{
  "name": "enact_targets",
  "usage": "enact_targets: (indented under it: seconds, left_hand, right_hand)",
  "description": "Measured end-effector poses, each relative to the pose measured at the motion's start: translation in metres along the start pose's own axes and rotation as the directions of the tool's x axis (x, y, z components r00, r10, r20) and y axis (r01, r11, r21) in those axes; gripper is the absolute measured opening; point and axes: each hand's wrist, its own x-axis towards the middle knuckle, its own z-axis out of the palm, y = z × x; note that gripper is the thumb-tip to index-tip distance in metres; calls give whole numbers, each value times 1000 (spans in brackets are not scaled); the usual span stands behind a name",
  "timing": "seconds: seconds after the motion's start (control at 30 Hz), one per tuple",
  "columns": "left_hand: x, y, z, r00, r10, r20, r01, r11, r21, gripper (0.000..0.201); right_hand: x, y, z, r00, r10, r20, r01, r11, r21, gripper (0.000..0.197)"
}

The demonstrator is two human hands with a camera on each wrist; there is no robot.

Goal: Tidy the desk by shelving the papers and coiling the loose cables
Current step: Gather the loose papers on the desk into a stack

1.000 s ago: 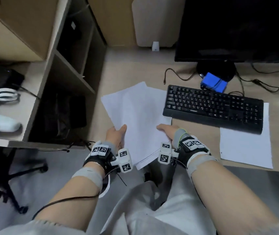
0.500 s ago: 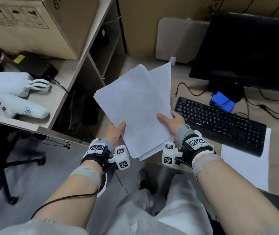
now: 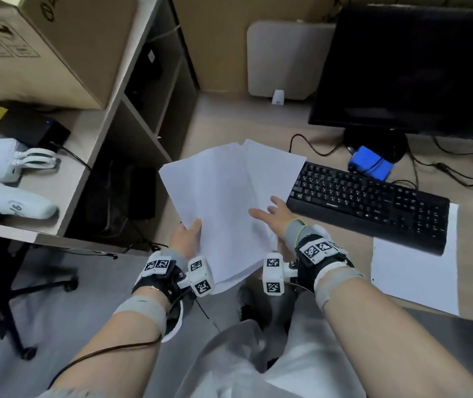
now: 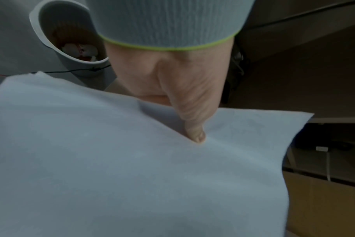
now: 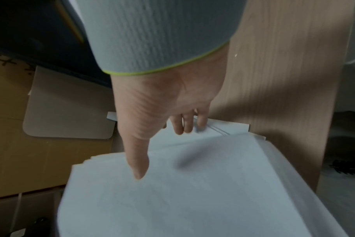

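A loose stack of white papers is held in the air over the desk's front left corner, fanned at the top. My left hand pinches its lower left edge: the thumb presses on top and the fingers are hidden beneath. My right hand is open at the stack's right edge. Its thumb hovers just over the top sheet and its straight fingers touch the sheets' edge. Another sheet lies half under the keyboard. Loose black cables trail behind the keyboard, with more cables at the right.
A black keyboard, a monitor and a blue block sit on the desk. An open shelf unit stands at the left, with a cardboard box and white devices on the lower top beside it. A chair base stands below.
The stack has come up off the desk in both hands. In the last half second my right hand let go its pinch, and its fingers now lie straight at the stack's edge.
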Motion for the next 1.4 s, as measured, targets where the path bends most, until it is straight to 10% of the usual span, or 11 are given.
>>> enact_targets:
  seconds: [0.13, 0.27, 0.63, 0.93, 1.2, 1.4]
  left_hand:
    - [4, -3, -9, 994, -2, 113, 14, 994, -105, 78]
    - [1, 12, -6, 996, -16, 93, 28, 991, -134, 33]
    - [16, 95, 30, 990, 144, -1, -142, 982, 127, 31]
    - [68, 69, 57, 995, -93, 38, 64, 879, 472, 71]
    - [60, 74, 56, 956, -282, 76, 280, 959, 43, 76]
    - [34, 110, 35, 995, -82, -54, 77, 993, -88, 20]
  right_hand:
    - [-2, -5, 5, 992, 110, 67, -115, 990, 80, 92]
    - [-9, -12, 5, 997, 68, 38, -71, 995, 71, 21]
    - [4, -36, -13, 941, 280, -189, -299, 951, -76, 44]
    - [84, -6, -12, 867, 426, -257, -489, 827, -278, 81]
    - [82, -15, -8, 898, 410, -159, -431, 893, -128, 63]
    - [52, -60, -14, 976, 101, -191, -93, 994, 51, 21]
